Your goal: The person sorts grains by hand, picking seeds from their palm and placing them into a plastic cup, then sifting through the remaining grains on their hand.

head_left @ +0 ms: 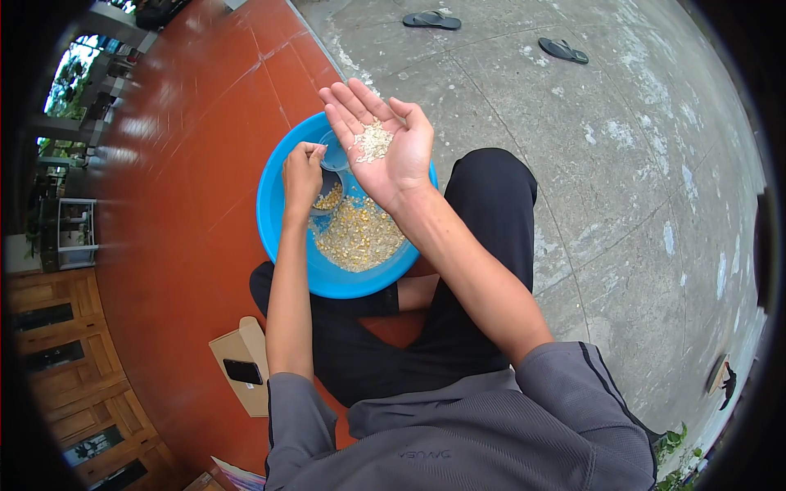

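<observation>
Far left, phone [243, 372] on cardboard [246, 352], on the red floor [180, 245], apart from the work. Next, left hand [303, 176] over the left side of the blue basin [352, 284], back up, thumb and finger tips drawn together near the small containers; can't tell if a grain is pinched. Basin sits at the person's bent legs [491, 196]. Inside it, lower small container [330, 178] has a few yellow kernels, upper small container [336, 152] just beyond it, partly hidden, contents unclear. Bottom of basin: big spread of mixed grain [356, 237], yellow and pale together. Right hand [378, 143] above the basin's far right side, palm up, fingers extended, loosely side by side, thumb out, small heap of pale grains [373, 141] lying in the palm, nothing gripped. Progress, my judgement: early to partway; some yellow kernels apart in the container, some pale grains apart in the palm, most of the grain unseparated in the basin. Far right, two flip-flops [431, 20] on concrete, untouched.
</observation>
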`<state>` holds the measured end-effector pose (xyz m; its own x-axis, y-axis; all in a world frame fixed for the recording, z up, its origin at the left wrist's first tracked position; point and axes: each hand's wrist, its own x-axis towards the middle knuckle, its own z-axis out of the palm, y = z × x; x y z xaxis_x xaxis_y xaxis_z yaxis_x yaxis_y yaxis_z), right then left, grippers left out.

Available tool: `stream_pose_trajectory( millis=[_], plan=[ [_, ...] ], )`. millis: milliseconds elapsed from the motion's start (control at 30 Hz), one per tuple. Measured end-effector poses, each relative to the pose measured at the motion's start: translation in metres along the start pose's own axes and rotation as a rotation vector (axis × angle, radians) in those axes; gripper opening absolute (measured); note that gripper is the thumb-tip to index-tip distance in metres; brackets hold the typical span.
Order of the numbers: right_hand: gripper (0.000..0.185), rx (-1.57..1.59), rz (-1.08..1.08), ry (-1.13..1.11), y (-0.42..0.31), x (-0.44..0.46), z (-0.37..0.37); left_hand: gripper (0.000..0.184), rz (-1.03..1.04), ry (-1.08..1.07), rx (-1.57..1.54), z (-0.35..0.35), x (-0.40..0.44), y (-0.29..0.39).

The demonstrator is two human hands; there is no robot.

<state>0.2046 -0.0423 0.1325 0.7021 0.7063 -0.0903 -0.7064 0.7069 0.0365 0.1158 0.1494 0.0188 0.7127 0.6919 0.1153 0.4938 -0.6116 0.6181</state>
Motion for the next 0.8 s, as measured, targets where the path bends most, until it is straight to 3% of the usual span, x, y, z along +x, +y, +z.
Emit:
stream_pose_trajectory(
  millis=[267, 367, 567, 800],
  plan=[
    [0.066, -0.019, 0.007, 0.012, 0.001, -0.001, -0.001, 0.025, -0.034, 0.018, -0.093, -0.001, -0.001, -0.006],
    [0.066, -0.041, 0.007, -0.001, 0.001, 0.000, -0.003, 0.020, 0.099, 0.070, 0.003, -0.010, -0.022, 0.020],
    [0.064, -0.046, 0.031, -0.058, 0.001, -0.005, -0.001, 0.016, 0.223, -0.128, 0.162, -0.030, -0.100, 0.079],
    [0.069, -0.035, 0.102, -0.141, 0.005, -0.007, -0.004, 0.022, 0.172, 0.060, 0.019, -0.062, -0.126, 0.080]
  ],
)
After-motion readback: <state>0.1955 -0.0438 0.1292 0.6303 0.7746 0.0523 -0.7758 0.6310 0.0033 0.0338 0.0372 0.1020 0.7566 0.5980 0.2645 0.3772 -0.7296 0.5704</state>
